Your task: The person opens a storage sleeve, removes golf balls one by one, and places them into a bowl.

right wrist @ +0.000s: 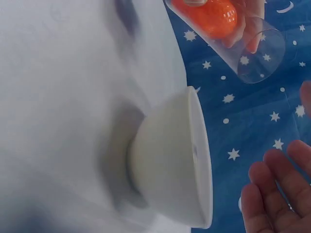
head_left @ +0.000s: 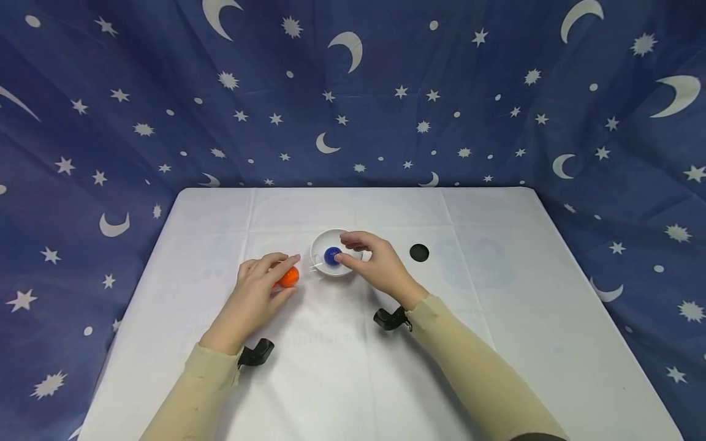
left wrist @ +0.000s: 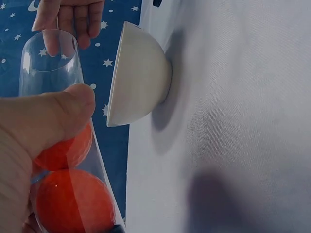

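My left hand (head_left: 252, 299) grips a clear plastic tube (left wrist: 51, 68), held tilted above the table with its open end toward the bowl. Two orange balls (left wrist: 73, 201) show inside the tube in the left wrist view, partly behind my thumb. A white bowl (right wrist: 165, 160) stands upright on the table. Inside it lies a blue ball (head_left: 332, 256), seen only from the head view; the bowl's wall hides it from both wrist views. My right hand (head_left: 380, 264) hovers over the bowl's right side, fingers loosely bent and holding nothing, thumb near the blue ball.
A black round disc (head_left: 419, 252) lies flat on the table to the right of the bowl. White cloth covers the table (head_left: 331, 380). Behind it and at the sides hangs a blue curtain (head_left: 386, 141) with moons and stars.
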A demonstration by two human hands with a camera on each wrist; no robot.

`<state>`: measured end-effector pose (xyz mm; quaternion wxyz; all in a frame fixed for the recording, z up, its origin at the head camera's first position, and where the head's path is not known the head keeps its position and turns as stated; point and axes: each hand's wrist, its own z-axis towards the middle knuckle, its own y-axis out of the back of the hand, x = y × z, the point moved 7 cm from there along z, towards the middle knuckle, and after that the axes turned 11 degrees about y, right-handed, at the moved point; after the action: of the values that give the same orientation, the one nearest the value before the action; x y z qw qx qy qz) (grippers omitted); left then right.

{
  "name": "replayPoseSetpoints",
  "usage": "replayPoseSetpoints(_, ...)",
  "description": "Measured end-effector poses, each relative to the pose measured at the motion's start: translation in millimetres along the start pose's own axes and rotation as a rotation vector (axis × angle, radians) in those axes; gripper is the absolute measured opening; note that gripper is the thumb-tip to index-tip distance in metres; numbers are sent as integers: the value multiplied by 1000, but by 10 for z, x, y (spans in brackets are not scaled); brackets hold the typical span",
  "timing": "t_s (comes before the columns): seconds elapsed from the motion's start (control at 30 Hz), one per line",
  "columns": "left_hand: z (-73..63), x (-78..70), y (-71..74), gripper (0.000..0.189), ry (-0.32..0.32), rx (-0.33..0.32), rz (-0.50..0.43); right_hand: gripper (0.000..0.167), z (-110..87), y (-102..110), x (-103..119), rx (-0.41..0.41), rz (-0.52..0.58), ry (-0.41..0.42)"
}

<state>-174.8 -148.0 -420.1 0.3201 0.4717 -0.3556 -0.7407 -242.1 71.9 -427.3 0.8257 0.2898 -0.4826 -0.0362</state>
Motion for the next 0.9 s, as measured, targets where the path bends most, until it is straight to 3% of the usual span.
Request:
replayPoseSetpoints(0.23, 46, -57, -10, 61, -38, -2, -8, 58, -106, -49, -119, 13, 158, -73)
replayPoseSetpoints(0.37, 50, -84, -33, 62, -49, 7, -4, 63, -140, -106, -130, 42, 219, -64)
replayPoseSetpoints(0.53, 63, -115, -53, 63, -61, 11, 2, 58, -173, -165, -122, 59, 263, -56)
replayPoseSetpoints(0.9, 120, -169, -85, 62, -78, 26, 14, 46, -177, -116, 205, 67, 274, -41)
